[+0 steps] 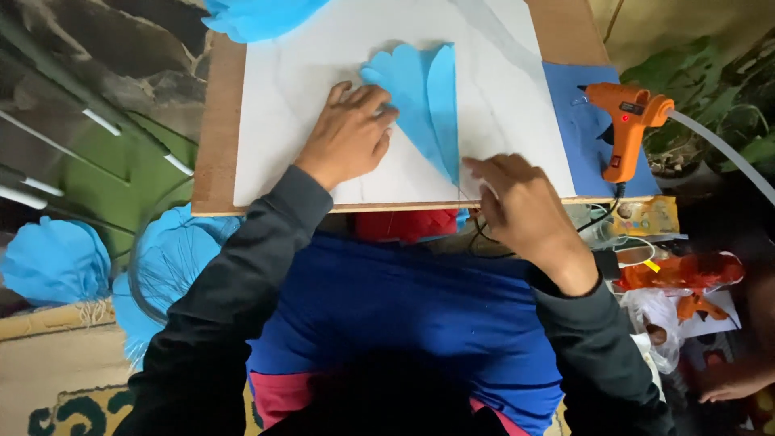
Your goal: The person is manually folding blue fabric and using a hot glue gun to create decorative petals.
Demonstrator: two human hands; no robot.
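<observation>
The left hand (349,133) lies flat with fingers spread, pressing on the near-left edge of the blue paper petal (420,101); it grips nothing, only holds the paper down. The petal rests on the white board (274,121) that covers most of the wooden tabletop (216,129). Its scalloped wide end points away from the person and it narrows to a tip near the board's front edge, so its long axis runs from far-left to near-right. That tip lies just beside the right hand (521,202), which is the closer of the 2 to it. The right hand is curled with its fingertips at the board's front edge beside the tip; whether it pinches the paper or something thin cannot be told, since the fingers hide the contact.

An orange glue gun (626,121) stands on a blue sheet (569,105) to the right, well apart from both hands. More blue paper (258,14) is cut off at the top edge, and the red item (404,224) under the tabletop's front edge is only partly seen
</observation>
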